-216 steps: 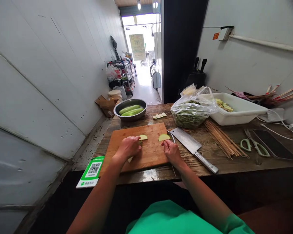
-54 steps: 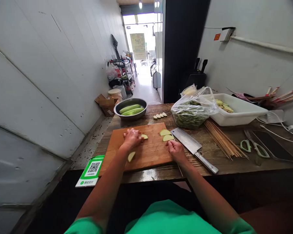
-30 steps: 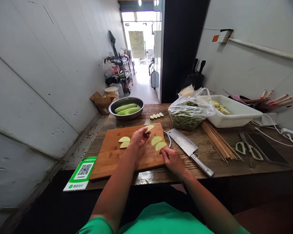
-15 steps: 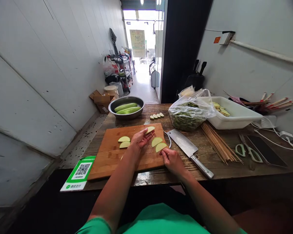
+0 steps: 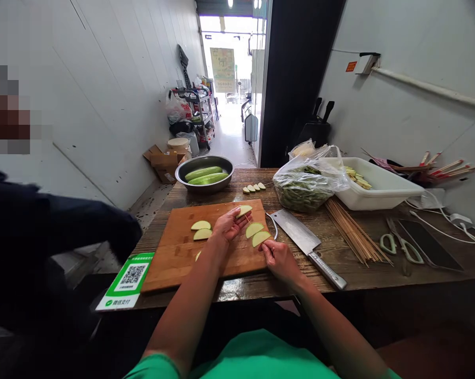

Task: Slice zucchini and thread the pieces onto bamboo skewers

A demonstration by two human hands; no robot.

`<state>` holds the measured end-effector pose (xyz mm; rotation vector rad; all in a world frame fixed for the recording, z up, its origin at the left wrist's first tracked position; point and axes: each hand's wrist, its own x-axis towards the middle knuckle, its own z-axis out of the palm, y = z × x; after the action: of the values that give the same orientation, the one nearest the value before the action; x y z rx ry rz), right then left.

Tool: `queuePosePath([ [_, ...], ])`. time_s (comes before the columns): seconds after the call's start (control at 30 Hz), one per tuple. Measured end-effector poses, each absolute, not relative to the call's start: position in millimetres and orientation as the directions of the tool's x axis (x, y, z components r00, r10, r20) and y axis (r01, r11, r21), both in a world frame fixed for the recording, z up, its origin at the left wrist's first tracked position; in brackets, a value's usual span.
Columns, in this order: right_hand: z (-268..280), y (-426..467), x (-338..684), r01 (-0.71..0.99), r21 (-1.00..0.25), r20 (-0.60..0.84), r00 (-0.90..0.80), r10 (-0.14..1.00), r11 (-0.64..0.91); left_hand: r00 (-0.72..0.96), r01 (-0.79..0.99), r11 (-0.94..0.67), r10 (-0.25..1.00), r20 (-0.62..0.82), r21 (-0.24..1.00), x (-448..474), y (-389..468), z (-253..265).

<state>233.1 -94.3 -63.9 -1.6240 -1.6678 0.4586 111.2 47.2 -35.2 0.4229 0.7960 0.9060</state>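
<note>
My left hand (image 5: pixel 231 225) is over the cutting board (image 5: pixel 174 252), pinching a pale half-round squash slice (image 5: pixel 244 211) with green skin between thumb and fingers. My right hand (image 5: pixel 280 258) is closed on a bamboo skewer whose shaft is mostly hidden. Two half-round slices (image 5: pixel 254 230) are threaded on it, and its thin tip points toward my left palm. The held slice is apart from the threaded ones. Left of my hands, more cut slices (image 5: pixel 202 234) lie on the board, one partly hidden by my left forearm.
A cleaver (image 5: pixel 298 231) lies right of the board, beside loose bamboo skewers (image 5: pixel 355 231) and scissors (image 5: pixel 402 247). Behind are a metal bowl (image 5: pixel 229 176) of whole squash, a plastic bag (image 5: pixel 312 184) of greens and a white tub (image 5: pixel 383 197). A person in dark clothes (image 5: pixel 63 226) is at left.
A person in dark clothes has come into view at the left edge. My hands, the slices and the skewer have hardly moved.
</note>
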Motion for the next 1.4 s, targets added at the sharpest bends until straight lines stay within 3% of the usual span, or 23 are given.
queuePosePath([
  [1.4,-60,-77,230,0.688,-0.717,0.255,0.104,0.961,0.115,0.401,-0.418,0.514,0.844,-0.356,0.749,117,33,-37],
])
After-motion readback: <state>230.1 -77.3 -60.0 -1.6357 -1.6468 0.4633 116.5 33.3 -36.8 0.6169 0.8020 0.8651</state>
